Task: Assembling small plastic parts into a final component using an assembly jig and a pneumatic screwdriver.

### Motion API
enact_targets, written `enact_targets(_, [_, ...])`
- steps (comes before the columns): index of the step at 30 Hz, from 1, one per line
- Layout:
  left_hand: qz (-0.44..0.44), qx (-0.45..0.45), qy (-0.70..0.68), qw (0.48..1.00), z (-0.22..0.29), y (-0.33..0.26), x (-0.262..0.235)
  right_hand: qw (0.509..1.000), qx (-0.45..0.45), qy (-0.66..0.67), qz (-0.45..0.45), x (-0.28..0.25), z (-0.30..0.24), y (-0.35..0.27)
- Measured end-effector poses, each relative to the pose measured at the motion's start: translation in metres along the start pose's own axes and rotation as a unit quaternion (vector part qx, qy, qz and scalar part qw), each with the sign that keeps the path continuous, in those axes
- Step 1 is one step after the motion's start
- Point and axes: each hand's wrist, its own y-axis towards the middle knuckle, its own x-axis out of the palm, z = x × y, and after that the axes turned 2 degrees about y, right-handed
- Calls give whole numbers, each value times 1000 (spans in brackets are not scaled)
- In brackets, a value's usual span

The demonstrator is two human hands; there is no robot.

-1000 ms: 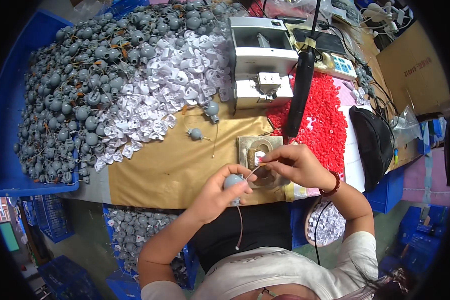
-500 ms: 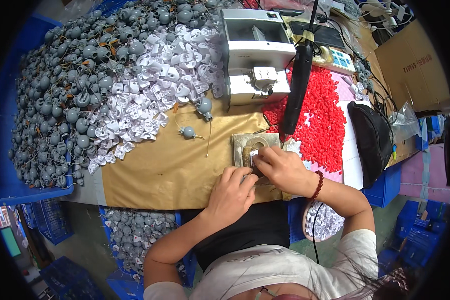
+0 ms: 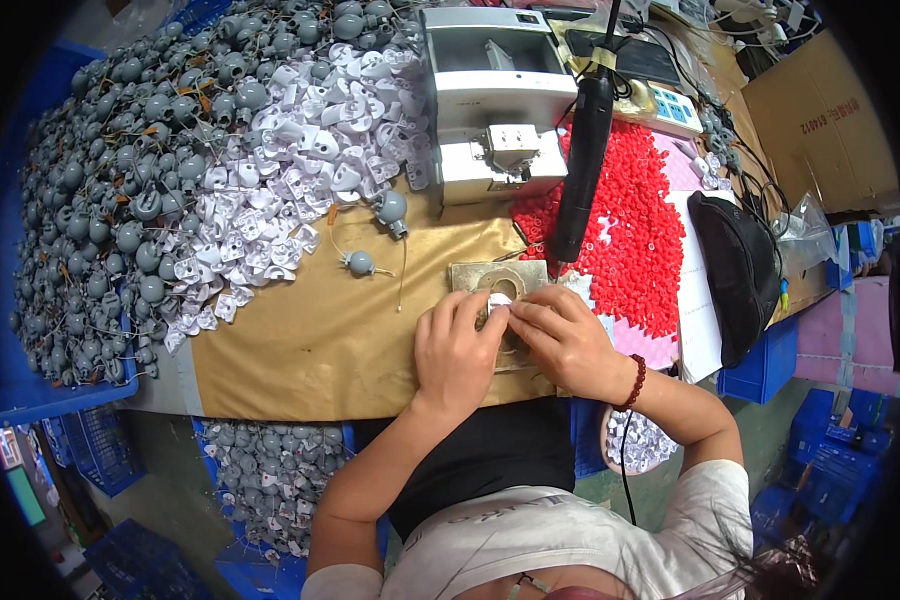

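Note:
My left hand (image 3: 455, 350) and my right hand (image 3: 572, 342) meet over a square metal fixture block (image 3: 525, 270) with a rounded recess. Their fingertips pinch a small white plastic part (image 3: 500, 299) between them, just above or in the recess. The fingers cover most of that part, so I cannot tell whether it touches the block. Behind my right hand hangs a black electric screwdriver (image 3: 585, 165), its tip close to the block's far right corner. Two grey round pieces with wires, one larger (image 3: 391, 208) and one smaller (image 3: 358, 263), lie on the brown mat.
A heap of grey wired balls (image 3: 100, 200) fills the left side, beside piled white plastic parts (image 3: 300, 160). A white machine (image 3: 500, 105) stands at the back. Small red pieces (image 3: 635, 230) spread behind my right hand. Farther right are a black pouch (image 3: 735, 275) and a cardboard box (image 3: 820, 125).
My left hand has moved forward over the block, and its fingers now close on the white part. My right hand has shifted slightly right and down. The whole view has shifted a little.

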Motion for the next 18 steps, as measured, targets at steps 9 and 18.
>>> enact_targets(9, [-37,70,42,996,-5,-6,-6,979,141,147,-17,-38,36,-32])
enact_targets(18, [-43,74,32,996,-7,-9,-2,974,160,107,121,-8,46,-36])
